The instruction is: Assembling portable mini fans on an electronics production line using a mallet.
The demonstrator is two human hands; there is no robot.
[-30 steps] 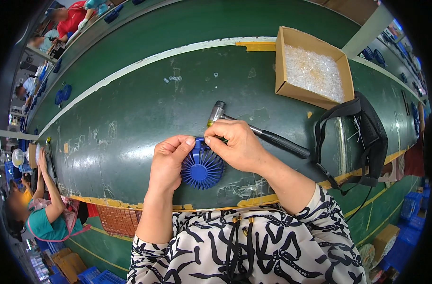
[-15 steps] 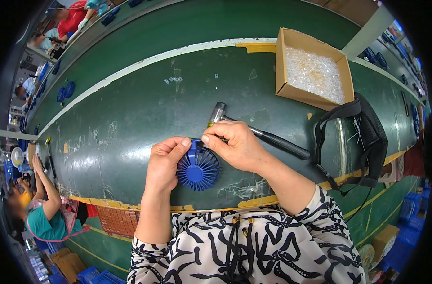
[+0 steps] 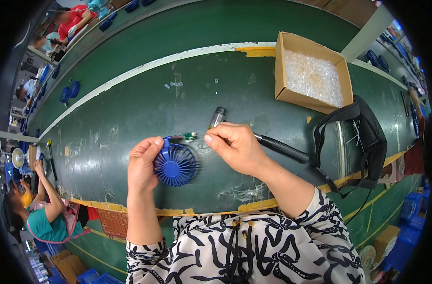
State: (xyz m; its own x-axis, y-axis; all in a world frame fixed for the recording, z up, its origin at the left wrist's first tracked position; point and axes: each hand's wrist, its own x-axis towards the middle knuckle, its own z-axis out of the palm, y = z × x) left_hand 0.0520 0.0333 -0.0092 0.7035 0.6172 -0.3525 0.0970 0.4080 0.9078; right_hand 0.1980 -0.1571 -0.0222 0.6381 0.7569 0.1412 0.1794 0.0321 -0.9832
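Observation:
My left hand (image 3: 143, 163) is closed on the edge of a small blue fan (image 3: 171, 172), its thumb and fingers pinching near the top. A small green circuit board (image 3: 191, 136) with thin wires sticks out from the top of the fan, to its right. My right hand (image 3: 238, 147) is apart from the fan, its thumb and forefinger pressed together; what they hold, if anything, is too small to make out. Behind that hand lies a hammer with a metal head (image 3: 218, 117) and a black handle (image 3: 284, 148), partly hidden by the hand.
A cardboard box (image 3: 281, 78) of small clear plastic pieces stands at the back right, with a black strapped bag (image 3: 371, 137) near it. Several tiny clear pieces (image 3: 176, 84) lie on the green table (image 3: 107, 156). Blue fans (image 3: 70, 91) lie beyond the white strip; a co-worker (image 3: 50, 213) sits left.
My left hand has moved left with the fan, away from my right hand. The green circuit board now shows between them. My right hand has barely moved.

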